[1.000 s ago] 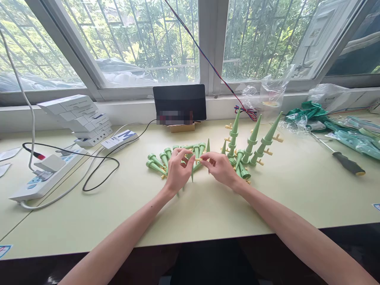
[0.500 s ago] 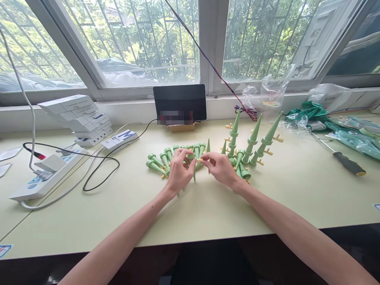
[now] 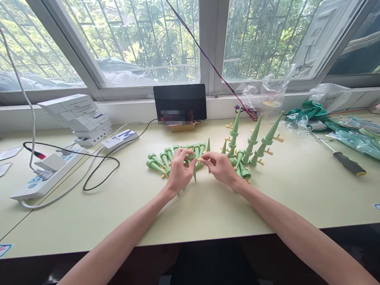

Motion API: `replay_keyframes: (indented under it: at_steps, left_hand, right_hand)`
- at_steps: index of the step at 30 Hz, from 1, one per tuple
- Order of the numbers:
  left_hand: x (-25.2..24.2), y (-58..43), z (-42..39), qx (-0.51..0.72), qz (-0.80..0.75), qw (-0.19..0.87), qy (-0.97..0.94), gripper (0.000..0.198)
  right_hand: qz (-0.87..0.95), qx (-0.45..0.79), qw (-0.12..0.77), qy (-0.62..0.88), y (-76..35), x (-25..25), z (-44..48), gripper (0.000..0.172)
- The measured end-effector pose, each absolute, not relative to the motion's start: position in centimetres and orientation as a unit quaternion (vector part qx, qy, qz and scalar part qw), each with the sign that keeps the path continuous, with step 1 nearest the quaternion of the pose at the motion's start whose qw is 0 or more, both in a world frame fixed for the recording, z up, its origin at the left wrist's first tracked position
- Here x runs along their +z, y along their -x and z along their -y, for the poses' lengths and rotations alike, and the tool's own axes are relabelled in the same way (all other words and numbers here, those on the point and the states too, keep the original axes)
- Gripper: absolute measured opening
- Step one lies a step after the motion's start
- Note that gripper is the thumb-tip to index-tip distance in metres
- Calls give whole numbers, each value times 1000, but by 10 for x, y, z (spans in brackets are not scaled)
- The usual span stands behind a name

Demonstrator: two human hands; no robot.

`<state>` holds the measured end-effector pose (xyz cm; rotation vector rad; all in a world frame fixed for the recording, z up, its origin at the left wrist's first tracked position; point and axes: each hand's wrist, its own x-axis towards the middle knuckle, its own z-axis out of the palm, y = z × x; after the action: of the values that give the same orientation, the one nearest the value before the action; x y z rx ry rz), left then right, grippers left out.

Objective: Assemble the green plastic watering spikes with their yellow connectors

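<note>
My left hand [image 3: 179,170] is closed round a green cone-shaped spike [image 3: 194,171] whose tip points down toward the table. My right hand [image 3: 219,167] pinches a small yellow peg [image 3: 200,160] against the side of that spike. Behind my hands lies a row of loose green spikes [image 3: 162,158]. To the right, three stacks of nested green spikes with yellow pegs [image 3: 252,142] lean on the table.
A dark tablet [image 3: 179,103] stands by the window sill. At the left are a white power strip [image 3: 44,174], black cable [image 3: 101,166] and stacked white boxes [image 3: 77,116]. A screwdriver [image 3: 347,163], plastic bags [image 3: 273,93] and green packets [image 3: 353,136] lie at the right.
The green spike in my left hand has tilted slightly, its tip shifting right. My hands stay together at the same spot.
</note>
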<state>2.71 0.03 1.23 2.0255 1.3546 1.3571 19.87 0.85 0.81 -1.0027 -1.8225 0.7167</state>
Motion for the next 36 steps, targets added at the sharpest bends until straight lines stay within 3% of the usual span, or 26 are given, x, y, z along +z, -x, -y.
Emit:
replay_keyframes:
  at_steps: [29,36]
  left_hand:
    - [13,-29,2,497,-453,185,-717,13]
    - [12,-29,2,494,-456,190,-716,13]
  right_hand:
    - [733,332,407,432,-199,16,-4,37]
    - [715,367,420,422,-199,13,-5,30]
